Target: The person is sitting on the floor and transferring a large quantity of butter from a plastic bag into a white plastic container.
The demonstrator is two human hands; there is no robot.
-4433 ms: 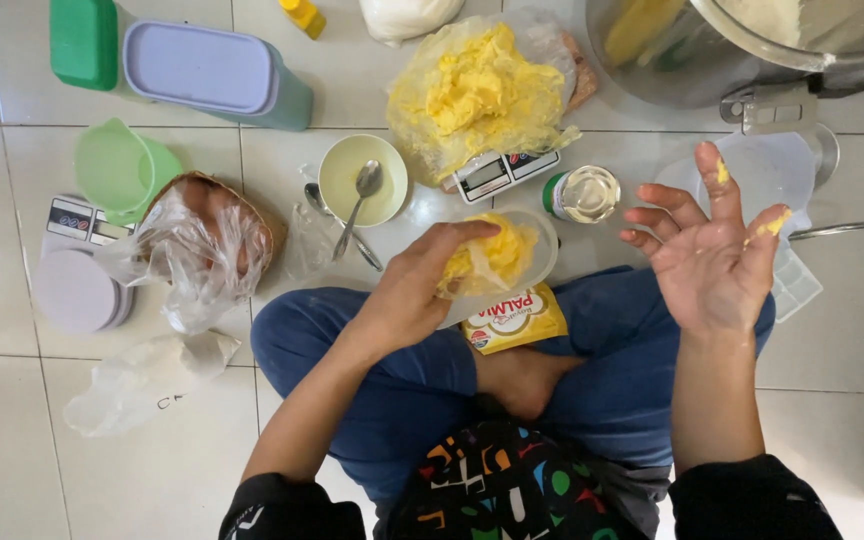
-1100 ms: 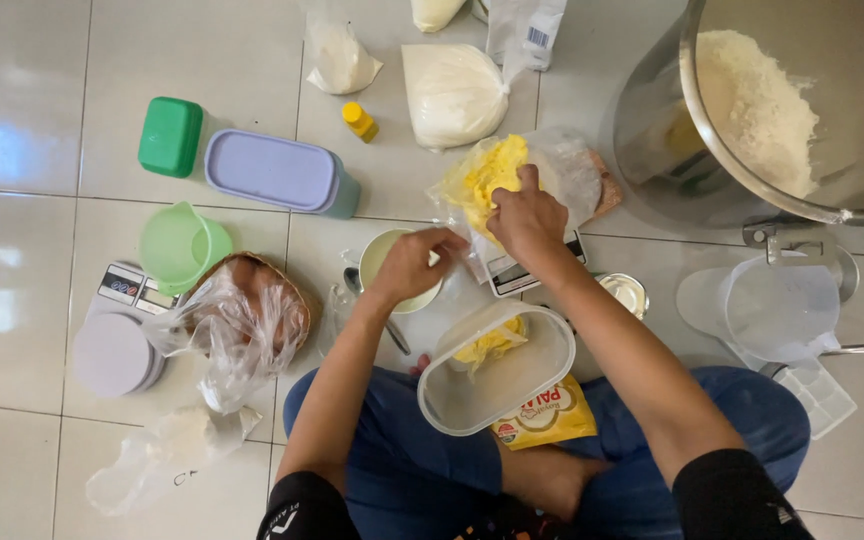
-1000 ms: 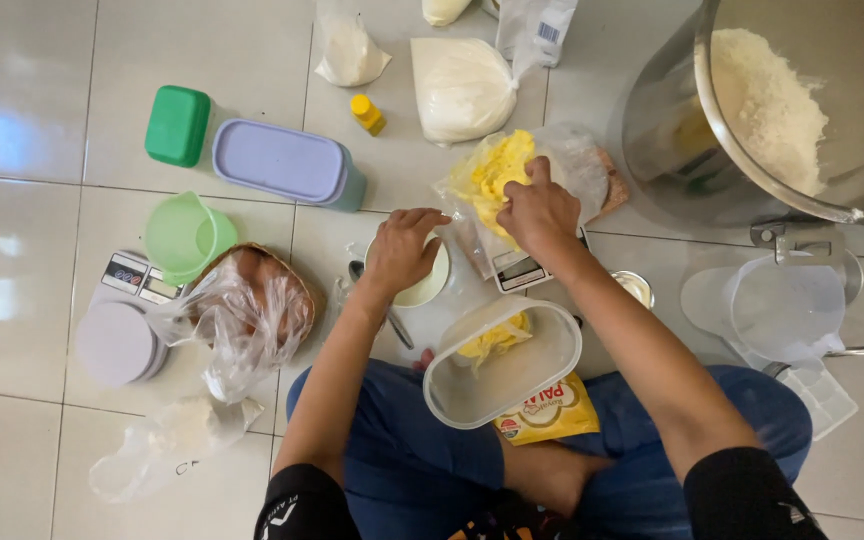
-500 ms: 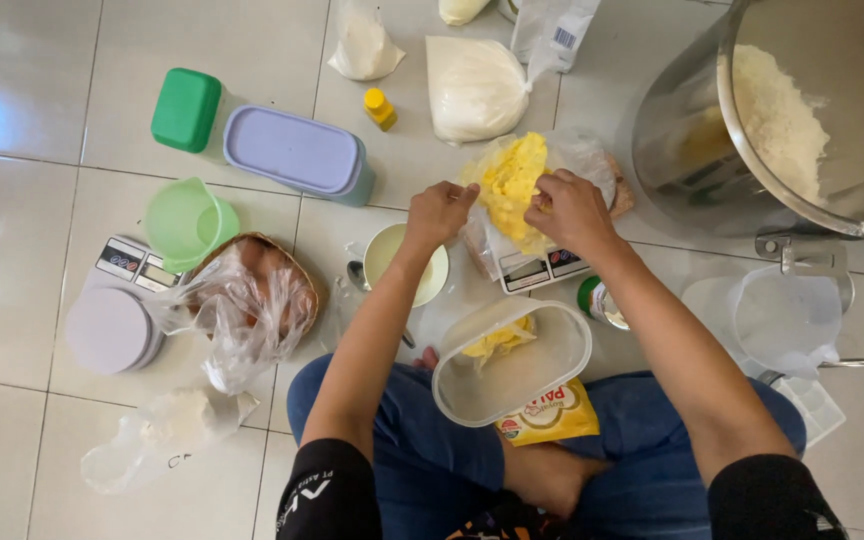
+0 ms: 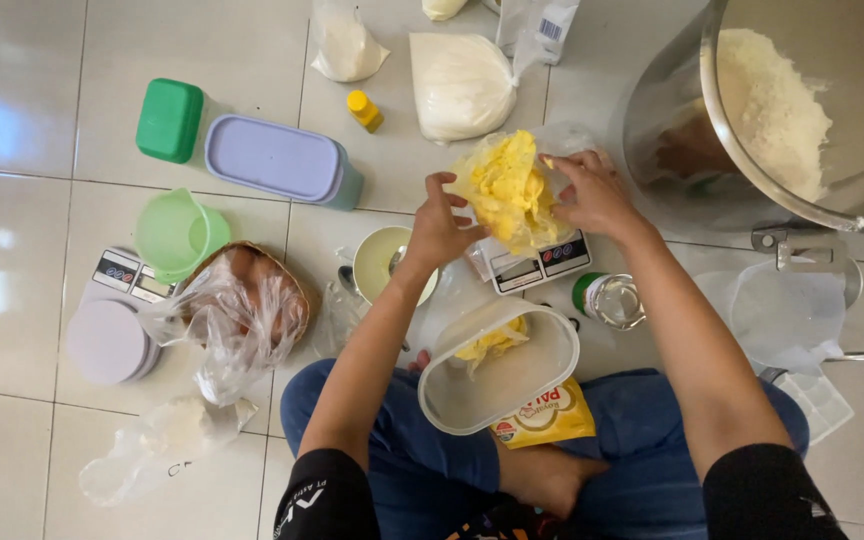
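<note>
Both hands on the clear plastic bag of yellow butter (image 5: 510,190), right above the small kitchen scale (image 5: 537,265): left hand (image 5: 439,225) pinching its left edge, right hand (image 5: 592,192) gripping the right edge. Nearly empty oval tub (image 5: 497,365) just below the scale, big steel flour bowl (image 5: 802,110) off to its right.

I see a home kitchen floor: glossy tiles (image 5: 42,120), a steel mixing bowl (image 5: 812,110), a small kitchen scale (image 5: 542,262), flour bags (image 5: 462,85).
</note>
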